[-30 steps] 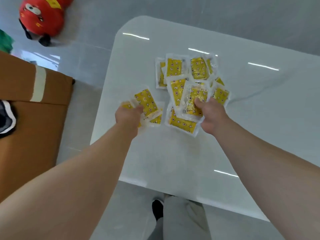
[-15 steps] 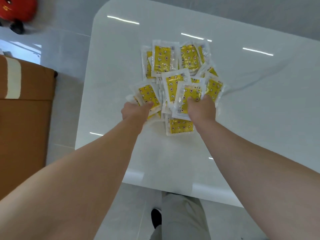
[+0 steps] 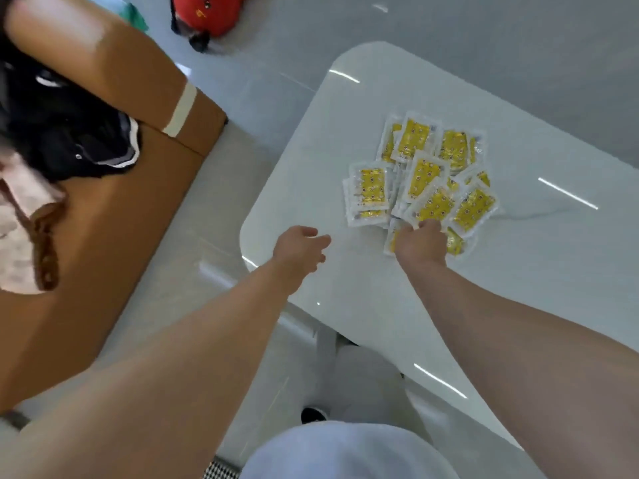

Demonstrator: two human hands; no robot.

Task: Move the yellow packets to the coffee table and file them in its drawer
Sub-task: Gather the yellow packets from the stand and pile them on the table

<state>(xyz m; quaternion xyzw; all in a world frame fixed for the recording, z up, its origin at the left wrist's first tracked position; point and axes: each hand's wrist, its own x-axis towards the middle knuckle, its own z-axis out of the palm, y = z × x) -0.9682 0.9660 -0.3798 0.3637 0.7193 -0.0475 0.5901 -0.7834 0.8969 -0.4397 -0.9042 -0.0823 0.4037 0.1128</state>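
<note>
P1: Since half a second ago we see the left hand (image 3: 299, 250) has let go of its packets. That small stack (image 3: 370, 191) now lies flat on the white surface (image 3: 501, 288), at the left side of the heap.

P2: Agreed. Our view also swung left. Holders?

P1: We log only the brown sofa (image 3: 114, 219) on the left. It carries a black garment (image 3: 69, 133) and a pale pink cloth (image 3: 20, 209). A red toy (image 3: 211, 12) sits on the floor (image 3: 242, 108) beyond it.

P2: Task thing?

P1: The yellow packets (image 3: 435, 174) lie in a loose overlapping heap on the surface, toward its near left corner, with some facing different ways.

P2: Left hand pose?

P1: It is empty and relaxed, reaching forward over the surface's left edge. It is just short of the small stack and apart from it.

P2: Right hand?

P1: The right hand (image 3: 420, 242) has its arm stretched forward and its knuckles toward us. Its fingers (image 3: 430, 224) are curled over the near edge of the heap, grasping packets there. We cannot tell how many.
</note>
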